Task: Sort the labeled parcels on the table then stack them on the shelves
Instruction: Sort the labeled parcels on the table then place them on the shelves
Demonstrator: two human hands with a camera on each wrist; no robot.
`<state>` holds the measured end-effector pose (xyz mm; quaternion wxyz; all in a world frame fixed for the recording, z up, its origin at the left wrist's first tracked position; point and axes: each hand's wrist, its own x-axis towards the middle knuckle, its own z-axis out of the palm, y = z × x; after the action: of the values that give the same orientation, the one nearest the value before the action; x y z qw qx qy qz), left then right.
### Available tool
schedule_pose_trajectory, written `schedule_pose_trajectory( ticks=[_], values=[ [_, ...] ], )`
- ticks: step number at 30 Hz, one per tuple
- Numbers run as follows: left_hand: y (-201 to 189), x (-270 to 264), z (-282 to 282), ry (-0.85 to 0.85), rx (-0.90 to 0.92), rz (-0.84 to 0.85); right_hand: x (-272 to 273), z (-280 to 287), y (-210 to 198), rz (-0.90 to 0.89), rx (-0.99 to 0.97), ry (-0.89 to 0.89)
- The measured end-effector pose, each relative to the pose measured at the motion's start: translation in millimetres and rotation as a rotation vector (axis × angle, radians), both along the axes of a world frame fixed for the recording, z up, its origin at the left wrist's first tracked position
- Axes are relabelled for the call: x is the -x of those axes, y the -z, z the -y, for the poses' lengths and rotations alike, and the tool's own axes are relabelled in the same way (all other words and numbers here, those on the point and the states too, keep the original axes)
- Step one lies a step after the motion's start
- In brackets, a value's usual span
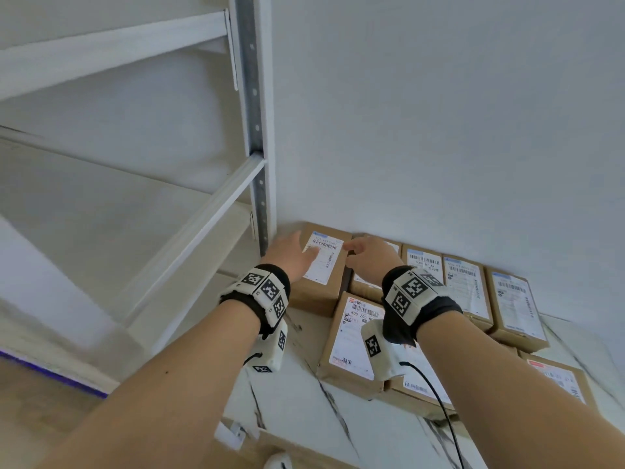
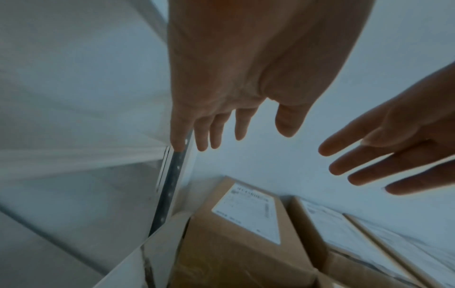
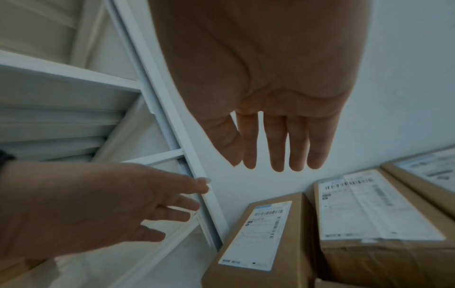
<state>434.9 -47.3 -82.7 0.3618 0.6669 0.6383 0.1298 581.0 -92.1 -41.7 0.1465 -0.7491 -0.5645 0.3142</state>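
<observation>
Head view: the left hand [image 1: 287, 257] and right hand [image 1: 368, 260], fingers extended and holding nothing, hover over the leftmost cardboard parcel [image 1: 321, 269] at frame centre, first in a row of labeled parcels [image 1: 466, 289] lying flat on the marble-pattern worktop [image 1: 304, 401] against the wall, beside the white shelf upright [image 1: 253, 130]. Left wrist view: the left hand [image 2: 221, 81] is spread above that parcel [image 2: 246, 224], clear of it. Right wrist view: the right hand [image 3: 270, 97] hangs with fingers straight and together above the parcel [image 3: 258, 237] at lower centre.
</observation>
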Motion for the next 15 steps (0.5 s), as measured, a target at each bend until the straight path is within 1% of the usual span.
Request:
schedule_pose_trajectory(
  ticks=[5, 10, 15],
  values=[
    [-31, 7, 70, 0.066, -0.098, -0.026, 6, 71, -23, 0.04, -0.064, -0.051],
    [-49, 24, 154, 0.118, -0.17, -0.068, 18, 144, -30, 0.028, -0.122, -0.079],
    [-61, 73, 221, 0.107, -0.16, -0.168, 65, 198, -30, 0.084, -0.135, -0.251]
  ],
)
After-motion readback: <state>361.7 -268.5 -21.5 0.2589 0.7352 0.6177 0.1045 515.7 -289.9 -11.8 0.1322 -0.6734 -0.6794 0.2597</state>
